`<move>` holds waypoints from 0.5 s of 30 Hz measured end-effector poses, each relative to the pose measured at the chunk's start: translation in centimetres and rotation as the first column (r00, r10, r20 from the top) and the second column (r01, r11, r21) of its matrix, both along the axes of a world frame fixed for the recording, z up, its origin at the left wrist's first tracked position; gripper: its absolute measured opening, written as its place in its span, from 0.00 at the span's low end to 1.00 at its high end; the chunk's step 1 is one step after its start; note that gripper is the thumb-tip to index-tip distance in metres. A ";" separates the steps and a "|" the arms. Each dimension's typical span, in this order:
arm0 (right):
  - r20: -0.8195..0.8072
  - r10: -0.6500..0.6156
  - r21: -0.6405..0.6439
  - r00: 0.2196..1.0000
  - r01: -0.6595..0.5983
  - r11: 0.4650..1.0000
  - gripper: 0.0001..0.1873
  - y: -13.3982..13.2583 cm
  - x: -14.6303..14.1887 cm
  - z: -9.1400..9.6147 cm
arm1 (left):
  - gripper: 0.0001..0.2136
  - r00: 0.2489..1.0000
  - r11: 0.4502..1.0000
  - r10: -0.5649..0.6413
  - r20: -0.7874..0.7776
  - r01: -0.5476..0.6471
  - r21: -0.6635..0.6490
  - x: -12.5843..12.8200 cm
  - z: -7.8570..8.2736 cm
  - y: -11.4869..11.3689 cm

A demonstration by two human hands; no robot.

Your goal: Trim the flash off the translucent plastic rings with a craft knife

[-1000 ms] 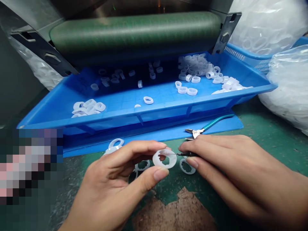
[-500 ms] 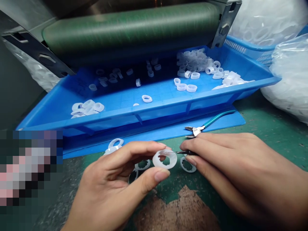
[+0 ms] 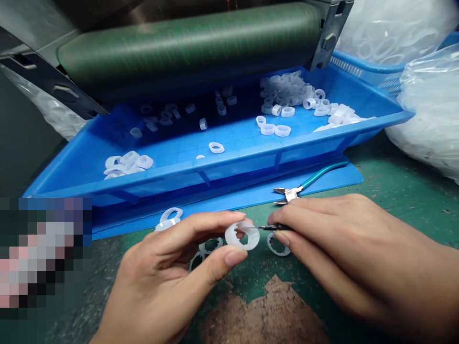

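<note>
Between thumb and fingers, my left hand [image 3: 172, 267] pinches a translucent white plastic ring [image 3: 252, 240] with a notched inner edge. My right hand [image 3: 333, 248] grips a thin dark tool [image 3: 274, 227], whose fine tip reaches the ring's right side; its exact kind is hidden by the fingers. Another white ring [image 3: 278, 244] lies on the green worktop below the tool. More rings [image 3: 213, 245] sit partly behind my left hand. Cutting pliers [image 3: 292, 193] with a teal handle lie just beyond my right fingers.
A blue tray [image 3: 244, 165] with many loose white rings stands beyond my hands. Above it runs a green conveyor roller [image 3: 193, 48] in metal brackets. Bags of white parts [image 3: 430, 110] stand at the right, beside a blue basket [image 3: 369, 67]. The worktop has a worn brown patch [image 3: 268, 315].
The view has shifted slightly, so everything sits a little further left. The right hand's tool tip appears drawn back slightly to the right relative to the ring; both grips are unchanged.
</note>
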State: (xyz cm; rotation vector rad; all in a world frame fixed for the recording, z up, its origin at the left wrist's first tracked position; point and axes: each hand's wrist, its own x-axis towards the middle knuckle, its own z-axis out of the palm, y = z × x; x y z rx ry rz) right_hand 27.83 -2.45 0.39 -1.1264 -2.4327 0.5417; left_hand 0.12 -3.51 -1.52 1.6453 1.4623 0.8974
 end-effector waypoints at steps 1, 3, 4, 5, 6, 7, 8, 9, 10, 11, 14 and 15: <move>0.000 -0.007 -0.003 1.000 0.007 1.000 0.15 0.0 0.0 0.1 | 0.20 0.999 1.000 0.016 0.034 -0.015 -0.026 0.1 0.0 0.0; -0.001 -0.018 0.005 1.000 0.018 1.000 0.17 0.0 0.0 0.2 | 0.21 0.994 0.996 0.059 0.091 -0.053 -0.071 0.2 0.1 0.1; -0.009 -0.018 0.016 1.000 0.018 1.000 0.17 0.0 0.0 0.2 | 0.21 0.990 0.993 0.084 0.115 -0.073 -0.091 0.3 0.2 0.1; -0.019 -0.018 0.026 1.000 0.018 0.999 0.18 0.0 0.0 0.2 | 0.21 0.985 0.990 0.108 0.137 -0.093 -0.109 0.4 0.3 0.1; -0.024 -0.012 0.025 1.000 0.012 1.000 0.18 0.0 0.1 0.1 | 0.20 0.979 0.986 0.129 0.156 -0.111 -0.124 0.6 0.3 0.1; -0.029 -0.008 0.024 1.000 0.008 1.000 0.18 0.0 0.1 0.0 | 0.19 0.974 0.983 0.147 0.172 -0.124 -0.137 0.7 0.4 0.1; -0.035 -0.004 0.019 0.999 0.005 1.000 0.18 0.0 0.1 0.0 | 0.19 0.970 0.980 0.161 0.184 -0.135 -0.146 0.8 0.5 0.1; -0.044 -0.005 0.017 0.999 0.006 1.000 0.18 0.1 0.1 -0.1 | 0.19 0.967 0.978 0.170 0.191 -0.142 -0.151 1.0 0.6 0.0; -0.047 -0.008 0.011 0.999 0.009 1.000 0.18 0.1 0.1 -0.1 | 0.20 0.965 0.977 0.178 0.195 -0.149 -0.154 1.1 0.7 0.0; -0.051 -0.011 0.007 0.999 0.011 1.000 0.18 0.1 0.1 -0.1 | 0.20 0.963 0.976 0.185 0.198 -0.156 -0.155 1.3 0.8 0.0; -0.055 -0.001 -0.018 0.998 0.000 1.000 0.18 0.1 0.0 -0.2 | 0.22 0.955 0.972 0.206 0.214 -0.174 -0.157 1.6 0.9 -0.1; -0.052 0.006 -0.025 0.999 -0.007 1.000 0.18 0.1 0.0 -0.2 | 0.22 0.953 0.972 0.208 0.219 -0.177 -0.154 1.7 0.8 -0.1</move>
